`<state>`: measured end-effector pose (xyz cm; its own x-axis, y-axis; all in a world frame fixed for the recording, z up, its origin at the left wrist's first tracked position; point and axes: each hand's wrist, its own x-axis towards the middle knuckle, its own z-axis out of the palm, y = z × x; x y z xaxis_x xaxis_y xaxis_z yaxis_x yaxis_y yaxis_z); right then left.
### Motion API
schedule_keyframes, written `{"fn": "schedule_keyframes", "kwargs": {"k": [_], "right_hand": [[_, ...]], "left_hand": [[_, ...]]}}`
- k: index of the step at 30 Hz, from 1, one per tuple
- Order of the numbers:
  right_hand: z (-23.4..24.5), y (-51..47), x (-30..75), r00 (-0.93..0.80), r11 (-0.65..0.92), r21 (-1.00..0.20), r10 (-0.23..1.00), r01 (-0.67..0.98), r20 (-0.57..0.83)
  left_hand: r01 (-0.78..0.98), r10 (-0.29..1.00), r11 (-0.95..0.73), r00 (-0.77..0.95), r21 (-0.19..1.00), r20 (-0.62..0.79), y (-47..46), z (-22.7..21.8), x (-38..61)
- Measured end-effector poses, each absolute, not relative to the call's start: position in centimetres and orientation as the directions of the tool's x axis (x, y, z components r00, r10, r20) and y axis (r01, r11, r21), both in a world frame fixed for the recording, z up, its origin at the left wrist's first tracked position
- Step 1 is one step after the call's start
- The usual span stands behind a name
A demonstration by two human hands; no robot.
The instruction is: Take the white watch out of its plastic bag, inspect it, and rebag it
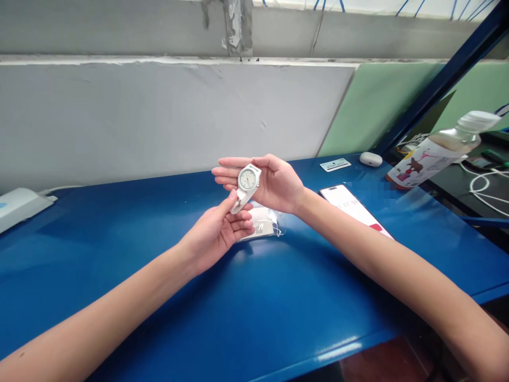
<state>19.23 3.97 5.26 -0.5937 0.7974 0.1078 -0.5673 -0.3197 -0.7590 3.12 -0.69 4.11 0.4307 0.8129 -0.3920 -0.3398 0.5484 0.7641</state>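
Note:
A white wristwatch (248,179) with a round pale dial is held up over the blue table. My left hand (214,231) pinches its strap between thumb and fingers, the other fingers loosely curled. Behind the watch, my right hand (278,184) is open with the palm facing me and its fingers stretched to the left. The watch lies in front of that palm; whether it rests on it I cannot tell. Below both hands, a clear plastic bag (262,222) with something pale and flat inside lies on the table, partly hidden by my left fingers.
On the right of the blue table (131,254) lie a phone (353,209) with a lit screen, a card (335,165) and a white earbud case (370,158). A drink bottle (433,154) stands beyond them. A white device (24,207) with a cable sits at far left.

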Motion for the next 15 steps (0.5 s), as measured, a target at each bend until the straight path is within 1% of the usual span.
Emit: {"fn": "schedule_keyframes", "kwargs": {"k": [4,8,10,13,15], "right_hand": [[5.4,3.8,19.4,-0.582,-0.278,-0.782,0.803,-0.557,0.129],[5.2,3.8,19.5,-0.598,-0.190,-0.809,0.767,-0.556,0.231],[5.0,3.9,19.6,-0.592,-0.117,-0.845,0.763,-0.521,0.260],[4.5,4.1,19.6,-0.569,-0.038,-0.898,0.785,-0.439,0.246],[4.4,4.3,19.7,-0.532,-0.005,-0.912,0.813,-0.411,0.235]], "left_hand": [[-0.385,0.802,0.577,0.433,0.720,-0.412,-0.6,4.8,3.0],[-0.403,0.776,0.608,0.485,0.684,-0.403,-0.6,5.3,2.7],[-0.387,0.780,0.596,0.486,0.703,-0.394,-0.6,5.2,2.6],[-0.324,0.786,0.568,0.487,0.756,-0.382,-0.5,5.1,2.5],[-0.286,0.763,0.580,0.519,0.762,-0.385,-0.6,5.2,2.6]]}}
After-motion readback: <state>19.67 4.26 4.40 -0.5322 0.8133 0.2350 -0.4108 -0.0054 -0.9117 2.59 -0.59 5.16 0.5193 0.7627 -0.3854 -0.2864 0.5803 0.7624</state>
